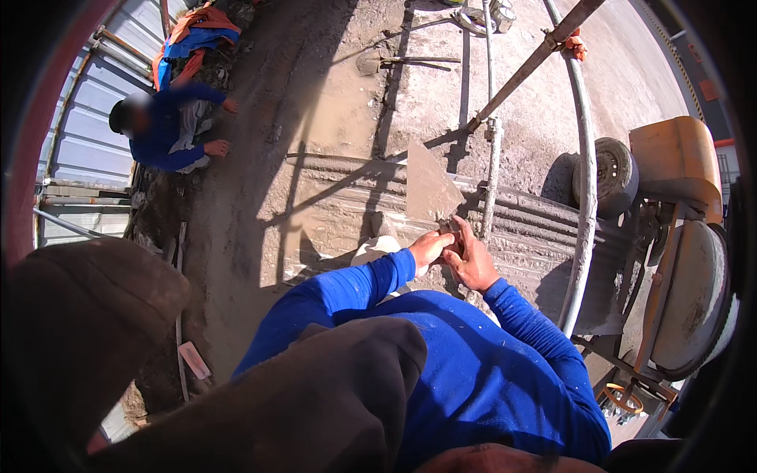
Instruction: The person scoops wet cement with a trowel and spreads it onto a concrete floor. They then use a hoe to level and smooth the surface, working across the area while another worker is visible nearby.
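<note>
A trowel (430, 185) with a broad triangular blade, coated in grey-brown mortar, points away from me in front of my chest. Its handle is mostly covered by my fingers. My right hand (473, 264) is closed at the handle, with a finger stretched up along the blade's base. Pressed against it from the other side, my left hand (430, 251) also has its fingers curled around the handle area. Both of my arms wear blue sleeves. Beneath the trowel lies a mud-covered corrugated sheet (520, 206).
Pale scaffold poles (585, 205) rise ahead and to the right. An orange cement mixer (674, 169) with a tyre (605, 177) stands at right. At far left, a co-worker (169, 126) crouches by a metal fence (91, 110). A shovel (369, 63) lies on muddy ground; brown cloth (315, 394) blocks the lower left.
</note>
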A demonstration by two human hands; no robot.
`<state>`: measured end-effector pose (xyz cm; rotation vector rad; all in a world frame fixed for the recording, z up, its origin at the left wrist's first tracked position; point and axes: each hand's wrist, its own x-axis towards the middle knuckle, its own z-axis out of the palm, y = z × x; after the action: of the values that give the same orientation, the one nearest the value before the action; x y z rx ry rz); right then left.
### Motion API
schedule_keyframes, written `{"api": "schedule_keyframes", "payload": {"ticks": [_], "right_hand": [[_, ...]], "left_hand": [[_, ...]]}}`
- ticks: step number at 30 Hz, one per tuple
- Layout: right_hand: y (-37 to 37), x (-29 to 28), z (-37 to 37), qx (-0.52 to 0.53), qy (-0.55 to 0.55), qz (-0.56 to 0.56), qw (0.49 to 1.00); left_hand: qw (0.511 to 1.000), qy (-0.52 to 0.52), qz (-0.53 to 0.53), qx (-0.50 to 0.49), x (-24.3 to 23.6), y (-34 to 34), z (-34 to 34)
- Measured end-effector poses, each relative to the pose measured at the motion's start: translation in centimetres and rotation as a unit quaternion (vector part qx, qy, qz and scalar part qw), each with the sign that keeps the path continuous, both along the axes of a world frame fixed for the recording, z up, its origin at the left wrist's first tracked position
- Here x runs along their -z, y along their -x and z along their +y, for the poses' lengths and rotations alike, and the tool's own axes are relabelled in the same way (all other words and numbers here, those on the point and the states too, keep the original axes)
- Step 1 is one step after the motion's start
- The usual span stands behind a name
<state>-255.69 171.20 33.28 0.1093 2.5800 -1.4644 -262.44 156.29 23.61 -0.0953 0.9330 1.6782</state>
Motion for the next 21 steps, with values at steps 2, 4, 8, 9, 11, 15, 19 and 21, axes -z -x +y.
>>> {"api": "schedule_keyframes", "payload": {"ticks": [2,4,8,9,11,15,19,21], "right_hand": [[5.0,1.2,1.2,-0.064,-0.006,0.038,0.997],[11.1,-1.3,0.0,-0.134,0.031,-0.076,0.988],[17.2,-0.7,0.8,-0.106,0.000,-0.056,0.993],[18.2,-0.5,1.1,-0.101,0.023,-0.048,0.994],[18.1,1.3,4.9,-0.081,0.006,-0.072,0.994],[17.2,4.6,14.5,-0.074,-0.092,-0.122,0.985],[17.1,3.8,20.7,0.072,-0.074,-0.186,0.977],[17.3,2.9,22.5,0.143,-0.036,-0.172,0.974]], "left_hand": [[0.999,0.027,-0.038,-0.026,0.3,4.7,-0.1],[0.997,0.032,-0.014,-0.063,5.4,8.7,-3.7],[0.961,0.266,0.057,-0.043,9.3,14.8,-10.1],[0.924,0.354,0.142,0.031,11.5,15.8,-13.4],[0.822,0.503,0.226,0.144,11.2,16.6,-16.2],[0.718,0.546,0.290,0.319,12.6,15.5,-22.6],[0.724,0.552,0.229,0.344,11.8,12.9,-28.4],[0.754,0.541,0.186,0.322,9.8,12.5,-29.2]]}}
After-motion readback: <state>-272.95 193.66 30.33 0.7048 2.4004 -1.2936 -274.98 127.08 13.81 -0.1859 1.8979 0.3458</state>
